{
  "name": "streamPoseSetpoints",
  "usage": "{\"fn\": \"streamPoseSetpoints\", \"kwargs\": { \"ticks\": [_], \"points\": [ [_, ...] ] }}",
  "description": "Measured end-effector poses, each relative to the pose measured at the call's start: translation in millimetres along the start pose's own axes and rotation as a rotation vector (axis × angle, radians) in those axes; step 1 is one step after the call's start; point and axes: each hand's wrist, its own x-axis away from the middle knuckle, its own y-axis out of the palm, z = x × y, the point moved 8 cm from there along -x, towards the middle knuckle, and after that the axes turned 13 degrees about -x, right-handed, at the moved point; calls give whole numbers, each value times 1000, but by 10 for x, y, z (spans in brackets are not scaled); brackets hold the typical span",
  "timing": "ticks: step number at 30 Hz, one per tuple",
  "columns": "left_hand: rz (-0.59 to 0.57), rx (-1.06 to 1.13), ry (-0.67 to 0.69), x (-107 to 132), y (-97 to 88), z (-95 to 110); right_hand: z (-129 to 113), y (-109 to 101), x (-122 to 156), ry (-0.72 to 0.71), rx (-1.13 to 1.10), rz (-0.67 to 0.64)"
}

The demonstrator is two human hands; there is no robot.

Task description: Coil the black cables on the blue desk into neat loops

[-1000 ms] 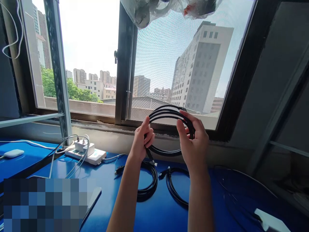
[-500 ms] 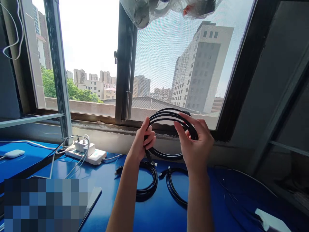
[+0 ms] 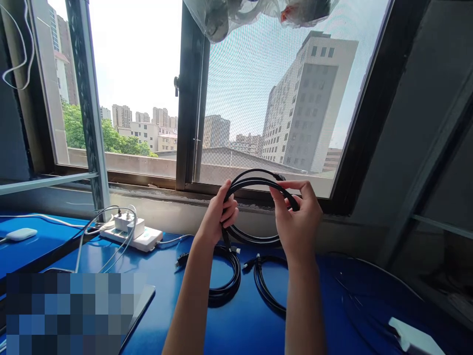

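Currently, both hands are gripping one coil of black cable (image 3: 254, 182), which is lifted in the air above the far edge of the table (image 3: 251, 330), in front of the window (image 3: 236, 98). The left hand (image 3: 218, 214) has its fingers bent around the left side of the coil, with the thumb lying on top. The right hand (image 3: 301, 212) is pinching the right side between the thumb and the index finger. Below, on the table, two more black cable coils lie near each other: the left coil (image 3: 233, 282) is partly behind the left forearm, and the right coil (image 3: 266, 291) is partly behind the right forearm. A white power strip (image 3: 146, 240) rests near the far edge, to the left, and a white box (image 3: 414, 337) lies toward the near right corner.
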Motion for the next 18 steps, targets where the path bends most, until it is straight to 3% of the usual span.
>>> {"fn": "streamPoseSetpoints", "kwargs": {
  "ticks": [6,13,18],
  "points": [
    [0,-144,-11,1,-48,6,40,142,10,8,-24,-196],
    [-54,-280,-74,40,-71,-37,117,46,30,18,86,-40],
    [-99,-401,-69,58,-52,-43,236,72,47,137,94,-101]
  ]
}}
